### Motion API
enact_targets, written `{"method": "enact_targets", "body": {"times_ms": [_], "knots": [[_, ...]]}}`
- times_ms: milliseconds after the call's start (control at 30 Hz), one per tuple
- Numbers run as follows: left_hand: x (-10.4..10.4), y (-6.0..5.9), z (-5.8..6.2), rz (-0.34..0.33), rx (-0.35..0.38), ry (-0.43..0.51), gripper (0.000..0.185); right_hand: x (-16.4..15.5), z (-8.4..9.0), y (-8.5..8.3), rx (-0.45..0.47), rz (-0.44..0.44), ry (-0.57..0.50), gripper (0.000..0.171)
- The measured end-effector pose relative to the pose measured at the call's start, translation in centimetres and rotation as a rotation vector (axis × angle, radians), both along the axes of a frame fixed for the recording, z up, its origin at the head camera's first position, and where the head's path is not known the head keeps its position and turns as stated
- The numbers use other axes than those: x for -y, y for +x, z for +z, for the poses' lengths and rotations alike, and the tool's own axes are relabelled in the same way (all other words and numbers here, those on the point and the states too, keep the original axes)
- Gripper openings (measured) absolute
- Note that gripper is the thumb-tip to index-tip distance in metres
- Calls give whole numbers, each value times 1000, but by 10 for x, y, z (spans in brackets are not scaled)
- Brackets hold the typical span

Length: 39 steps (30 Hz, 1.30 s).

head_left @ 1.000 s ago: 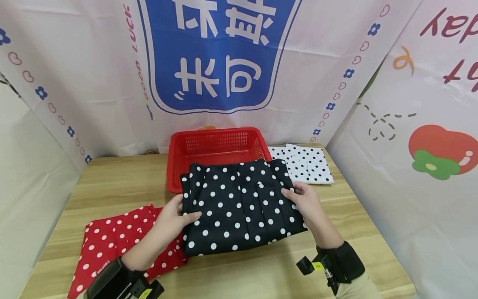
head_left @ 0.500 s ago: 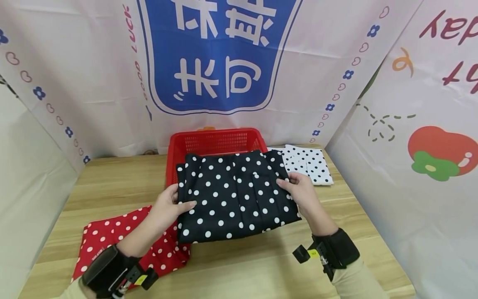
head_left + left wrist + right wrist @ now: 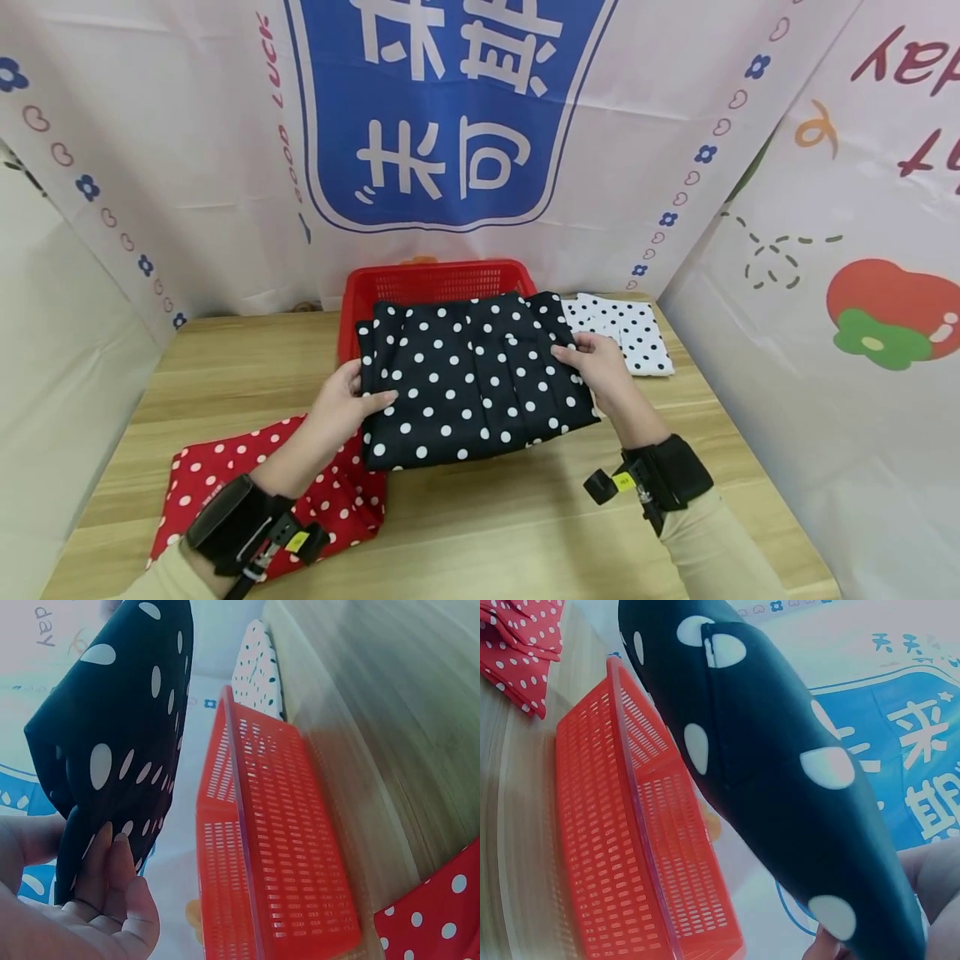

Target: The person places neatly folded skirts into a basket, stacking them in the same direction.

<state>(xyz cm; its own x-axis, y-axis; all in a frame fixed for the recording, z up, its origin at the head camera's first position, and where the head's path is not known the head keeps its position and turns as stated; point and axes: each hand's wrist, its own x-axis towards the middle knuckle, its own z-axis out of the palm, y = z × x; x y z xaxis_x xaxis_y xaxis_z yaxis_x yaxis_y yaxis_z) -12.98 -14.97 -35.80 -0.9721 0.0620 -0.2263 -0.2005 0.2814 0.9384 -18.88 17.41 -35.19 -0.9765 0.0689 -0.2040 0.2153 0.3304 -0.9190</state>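
A folded black cloth with white dots (image 3: 468,375) hangs in the air over the front of a red plastic basket (image 3: 435,282). My left hand (image 3: 347,407) grips its left edge, thumb on top. On the other side my right hand (image 3: 596,365) pinches the right edge. In the left wrist view the black cloth (image 3: 120,742) rises above my fingers (image 3: 112,881), with the basket (image 3: 266,847) beside it. The right wrist view shows the black cloth (image 3: 780,772) held above the basket (image 3: 630,847).
A folded red cloth with white dots (image 3: 247,492) lies on the wooden table (image 3: 487,533) at the front left. A white cloth with black dots (image 3: 622,332) lies right of the basket. Printed banners wall in the back and both sides.
Both hands have carried the black dotted cloth away from me, from the table's middle to over the basket's front part.
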Motion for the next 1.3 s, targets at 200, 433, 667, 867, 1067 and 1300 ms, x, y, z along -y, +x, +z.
{"method": "enact_targets", "body": {"times_ms": [200,433,667,867,1067,1300], "knots": [[4,-12,-3,0,-18,-7,58,6,-6,-12,6,7,-9,26],[6,-26,-9,9,1,1,58,13,-14,-29,29,-1,6,24],[8,-31,-10,17,16,0,58,18,-17,-36,29,-5,14,26],[9,-36,-9,36,3,-16,57,22,-20,-42,41,-6,0,26],[9,-46,-8,62,3,-32,54,26,-25,-52,54,-20,-1,29],[10,-62,-16,94,2,-45,52,35,-34,-65,76,-56,-13,32]]}}
